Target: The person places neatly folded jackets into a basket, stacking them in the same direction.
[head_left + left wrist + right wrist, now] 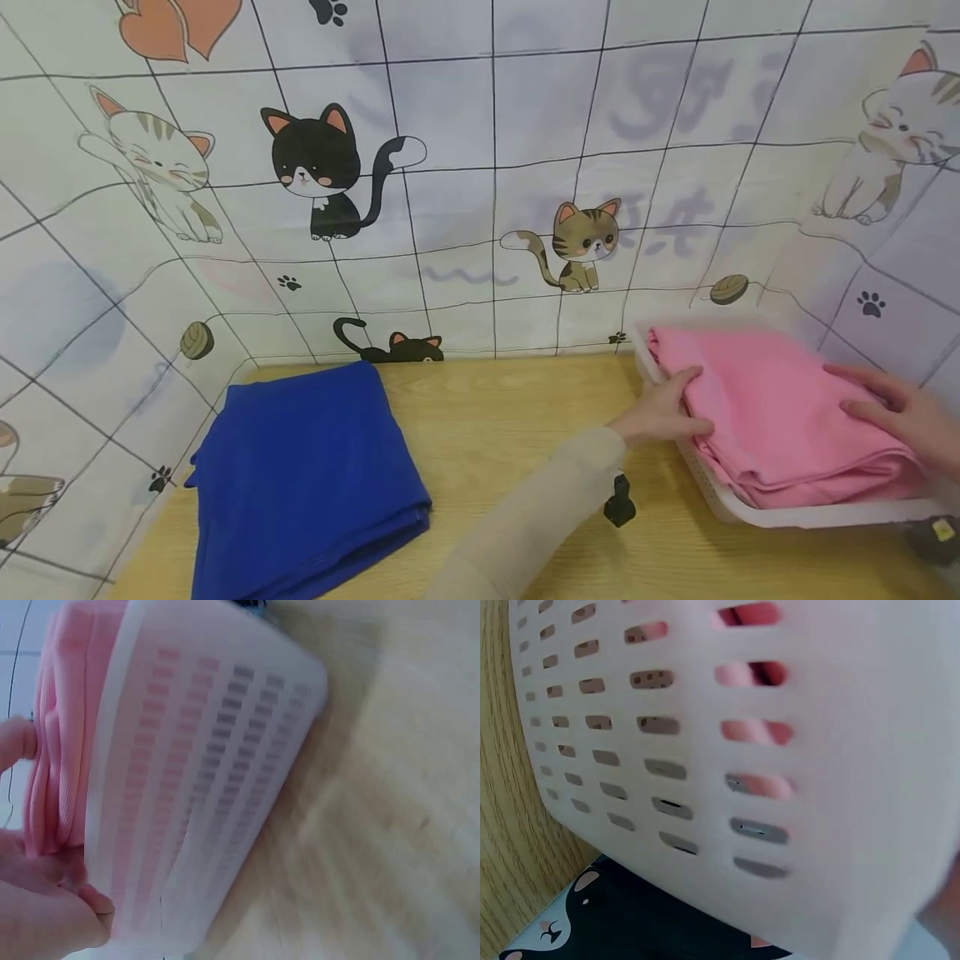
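Note:
A folded pink cloth (772,400) lies in a white plastic basket (817,514) with slotted walls, at the right. On the cloth's left edge rests my left hand (663,408), thumb and index finger spread apart. In the left wrist view, this hand's other fingers (97,915) bend at the basket's rim beside the cloth's folds. My right hand (903,412) touches the cloth's right side from above with spread fingers. The right wrist view is mostly filled by the basket's wall (690,735); pink shows through its slots.
A folded blue cloth (300,483) lies on the wooden table (510,417) at the left. Behind the table, and at both sides, stand walls (465,192) with a cat-patterned tile print. The basket stands close to the right wall.

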The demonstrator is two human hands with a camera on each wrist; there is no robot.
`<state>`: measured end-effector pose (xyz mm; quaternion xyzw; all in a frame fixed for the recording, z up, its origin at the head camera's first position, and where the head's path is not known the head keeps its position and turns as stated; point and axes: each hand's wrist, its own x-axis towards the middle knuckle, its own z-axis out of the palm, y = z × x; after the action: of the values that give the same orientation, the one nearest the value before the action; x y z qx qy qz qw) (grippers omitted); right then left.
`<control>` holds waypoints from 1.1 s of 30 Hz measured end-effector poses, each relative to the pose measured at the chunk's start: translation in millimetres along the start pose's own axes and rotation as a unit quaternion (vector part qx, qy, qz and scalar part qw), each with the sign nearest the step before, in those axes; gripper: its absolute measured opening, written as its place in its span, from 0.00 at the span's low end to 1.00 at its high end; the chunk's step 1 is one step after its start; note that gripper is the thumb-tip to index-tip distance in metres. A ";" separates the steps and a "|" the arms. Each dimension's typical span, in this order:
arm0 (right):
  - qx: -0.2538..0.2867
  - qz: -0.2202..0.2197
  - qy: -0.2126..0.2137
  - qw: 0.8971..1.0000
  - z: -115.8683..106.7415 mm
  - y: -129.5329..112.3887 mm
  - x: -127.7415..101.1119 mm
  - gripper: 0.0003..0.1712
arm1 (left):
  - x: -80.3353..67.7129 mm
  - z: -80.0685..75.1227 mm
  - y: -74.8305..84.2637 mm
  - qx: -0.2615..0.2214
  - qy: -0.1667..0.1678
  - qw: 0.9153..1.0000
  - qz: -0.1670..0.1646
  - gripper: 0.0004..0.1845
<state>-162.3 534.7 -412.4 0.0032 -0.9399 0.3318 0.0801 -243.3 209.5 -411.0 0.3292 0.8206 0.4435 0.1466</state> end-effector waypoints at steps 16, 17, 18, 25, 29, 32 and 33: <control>0.039 0.000 -0.031 0.999 0.5 7.2 -2.7 0.37 | 16.9 19.5 -1.0 0.057 -0.034 0.998 -0.011 0.44; 0.045 -0.009 -0.041 0.998 0.2 4.4 -3.1 0.36 | 17.4 22.5 -0.1 0.083 -0.039 0.996 -0.011 0.44; 0.041 -0.016 -0.051 0.998 0.4 -0.5 -3.4 0.35 | 17.8 25.3 0.8 0.113 -0.040 0.993 -0.013 0.45; 0.060 -0.127 -0.124 0.982 15.3 -56.8 4.8 0.30 | 15.4 26.1 8.3 0.193 -0.002 0.980 -0.049 0.47; 0.068 -0.161 -0.134 0.975 19.8 -68.4 7.3 0.30 | 9.4 23.7 8.9 0.192 0.033 0.980 -0.047 0.47; 0.053 -0.129 -0.129 0.982 16.8 -68.9 8.3 0.29 | 4.7 19.1 6.4 0.196 0.053 0.979 -0.030 0.45; 0.050 -0.108 -0.135 0.984 14.4 -68.5 8.4 0.29 | 3.3 16.4 5.0 0.196 0.053 0.979 -0.023 0.44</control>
<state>-168.6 472.7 -379.4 0.1533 -0.9186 0.3640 -0.0123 -235.0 224.0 -415.9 0.3084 0.9057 0.2872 0.0454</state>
